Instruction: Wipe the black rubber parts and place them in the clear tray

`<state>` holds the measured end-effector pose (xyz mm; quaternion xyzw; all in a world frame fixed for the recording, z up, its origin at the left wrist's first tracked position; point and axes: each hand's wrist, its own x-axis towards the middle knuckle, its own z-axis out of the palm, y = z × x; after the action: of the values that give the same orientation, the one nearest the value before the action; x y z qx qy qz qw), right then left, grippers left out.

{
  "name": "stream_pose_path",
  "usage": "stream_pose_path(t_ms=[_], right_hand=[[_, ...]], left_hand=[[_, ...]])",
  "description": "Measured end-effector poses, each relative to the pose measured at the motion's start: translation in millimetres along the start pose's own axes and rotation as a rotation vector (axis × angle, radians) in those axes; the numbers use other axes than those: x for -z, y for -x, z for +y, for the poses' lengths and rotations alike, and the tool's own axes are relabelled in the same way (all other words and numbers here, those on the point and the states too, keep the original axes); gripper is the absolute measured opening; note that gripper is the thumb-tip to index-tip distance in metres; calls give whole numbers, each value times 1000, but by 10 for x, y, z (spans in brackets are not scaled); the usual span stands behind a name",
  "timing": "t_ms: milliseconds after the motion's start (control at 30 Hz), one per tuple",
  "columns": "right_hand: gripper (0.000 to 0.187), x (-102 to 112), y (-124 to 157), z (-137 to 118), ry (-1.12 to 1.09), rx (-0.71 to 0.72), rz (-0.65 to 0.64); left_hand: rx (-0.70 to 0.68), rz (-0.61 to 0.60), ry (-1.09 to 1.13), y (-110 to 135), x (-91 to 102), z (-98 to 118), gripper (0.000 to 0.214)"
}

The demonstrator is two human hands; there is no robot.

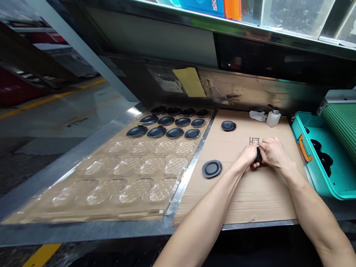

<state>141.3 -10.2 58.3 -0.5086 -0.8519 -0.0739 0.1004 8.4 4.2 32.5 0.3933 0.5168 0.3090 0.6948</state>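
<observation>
The left hand (248, 155) and the right hand (274, 152) meet in the right middle of the frame. Both are closed around one small black part (259, 154), which sits between their fingers just above the cardboard (256, 193). Most of the part is hidden, so I cannot tell its shape.

To the lower left of the hands, a single black disc (211, 168) lies flat on the cardboard. A small stack of discs (228, 126) lies higher up, and a white bottle (273, 118) stands to the upper right. On the left side of the desk (83, 231) lies a clear tray (83, 207). Only its far pockets have dark discs (166, 121) in them. At the right edge stands a teal bin (314, 178) with more black parts inside.
</observation>
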Motion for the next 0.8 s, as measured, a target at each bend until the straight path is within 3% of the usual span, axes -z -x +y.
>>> stream_pose_path(t_ms=[133,233,433,600,700,800], right_hand=[[22,19,4,27,-31,-3,-31],[25,42,8,39,-63,-18,-89],[21,16,6,50,-47,-13,-27],[24,31,13,58,-75,-25,-93],[22,8,-10,27,-62,-36,-20],[24,-13,-20,44,-120,-57,103]], left_hand=[[-63,-19,-61,-12,7,-26,63],[-60,-43,-58,-26,8,-47,63],[-53,-2,-81,-45,10,-53,63],[-28,-39,-66,-23,2,-41,60],[-35,-16,-81,-3,-29,-47,62],[0,-75,32,2,-10,-38,67]])
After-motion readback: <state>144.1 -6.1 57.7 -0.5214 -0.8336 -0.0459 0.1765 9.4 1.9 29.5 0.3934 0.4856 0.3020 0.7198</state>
